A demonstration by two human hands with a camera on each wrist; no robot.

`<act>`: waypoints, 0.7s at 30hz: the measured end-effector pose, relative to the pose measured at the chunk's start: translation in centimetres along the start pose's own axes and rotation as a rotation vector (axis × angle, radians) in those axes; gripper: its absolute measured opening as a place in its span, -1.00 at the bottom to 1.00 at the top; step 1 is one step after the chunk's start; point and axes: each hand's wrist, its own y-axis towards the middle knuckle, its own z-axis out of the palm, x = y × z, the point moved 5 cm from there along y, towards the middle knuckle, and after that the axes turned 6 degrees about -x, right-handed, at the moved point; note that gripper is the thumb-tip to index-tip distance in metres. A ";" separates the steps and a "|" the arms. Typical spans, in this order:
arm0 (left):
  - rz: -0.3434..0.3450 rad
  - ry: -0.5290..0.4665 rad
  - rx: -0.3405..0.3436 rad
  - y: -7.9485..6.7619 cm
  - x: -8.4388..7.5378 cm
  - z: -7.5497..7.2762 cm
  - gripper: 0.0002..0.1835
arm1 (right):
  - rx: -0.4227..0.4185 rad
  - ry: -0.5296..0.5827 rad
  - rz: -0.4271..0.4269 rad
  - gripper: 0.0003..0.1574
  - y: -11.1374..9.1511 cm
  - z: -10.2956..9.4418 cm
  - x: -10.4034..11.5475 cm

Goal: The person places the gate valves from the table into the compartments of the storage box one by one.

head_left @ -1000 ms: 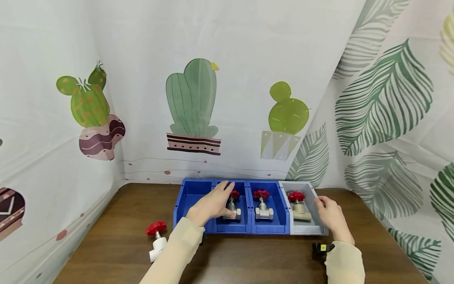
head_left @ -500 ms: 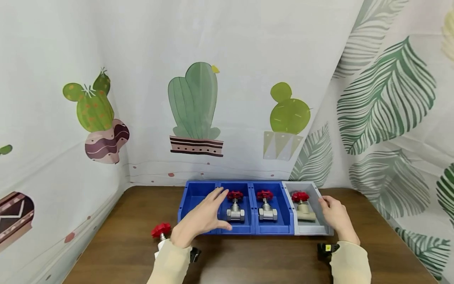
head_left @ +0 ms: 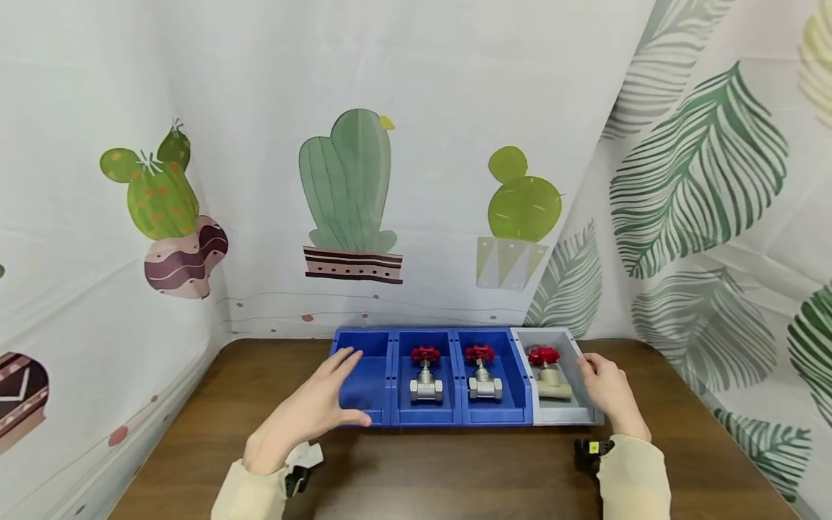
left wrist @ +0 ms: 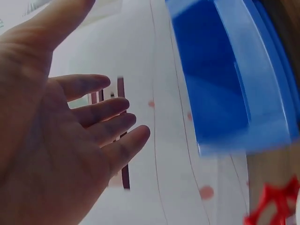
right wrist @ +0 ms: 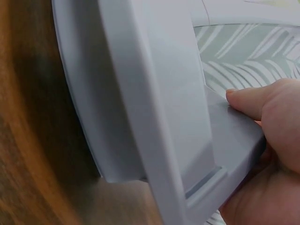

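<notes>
My left hand (head_left: 308, 415) is held with fingers spread and thumb apart, at the front left of the leftmost blue bin (head_left: 361, 415). Nothing lies in its palm in the left wrist view. Partly hidden under it is a white valve (head_left: 307, 455), whose red handwheel (left wrist: 276, 204) shows in the left wrist view. My right hand (head_left: 609, 393) grips the right wall of the grey bin (right wrist: 161, 117), thumb over the rim. That bin holds a beige valve (head_left: 552, 386) with a red handwheel. Metal valves (head_left: 426, 388) with red handwheels stand in the other two blue bins.
All the bins sit side by side at the back of the brown wooden table (head_left: 455, 469). Behind them hangs a white curtain (head_left: 442, 180) printed with cacti and leaves. A black wrist device (head_left: 297, 480) is strapped at the left cuff.
My left hand has left the metal valve in the second blue bin and moved left and toward me, now covering much of the white valve. My right hand stays on the grey bin's wall.
</notes>
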 end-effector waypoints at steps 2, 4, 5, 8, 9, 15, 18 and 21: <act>-0.020 -0.002 -0.005 -0.5 0.9 -0.5 0.16 | -0.008 0.003 -0.002 -0.43 0.0 0.0 0.0; -0.041 -0.003 0.000 -1.2 1.9 -0.8 0.17 | -0.016 0.007 -0.003 -0.43 0.0 0.1 -0.1; -0.044 0.000 0.003 -1.4 2.2 -1.0 0.16 | -0.019 0.006 -0.003 -0.44 0.0 0.1 -0.1; -0.057 0.021 0.010 -2.3 3.4 -1.3 0.16 | -0.032 0.003 -0.006 -0.46 -0.1 0.1 -0.1; -0.062 0.029 0.012 -2.7 3.8 -1.4 0.16 | -0.035 0.003 -0.008 -0.47 0.0 0.1 -0.1; -0.076 0.049 0.012 -4.1 5.3 -1.7 0.13 | -0.050 0.006 -0.030 -0.49 0.1 -0.1 0.0; -0.076 0.048 0.021 -4.6 5.7 -1.7 0.12 | -0.051 0.002 -0.024 -0.51 0.0 -0.1 0.0; -0.076 0.050 0.029 -5.0 5.9 -1.7 0.13 | -0.045 0.002 -0.021 -0.50 -0.1 0.0 0.0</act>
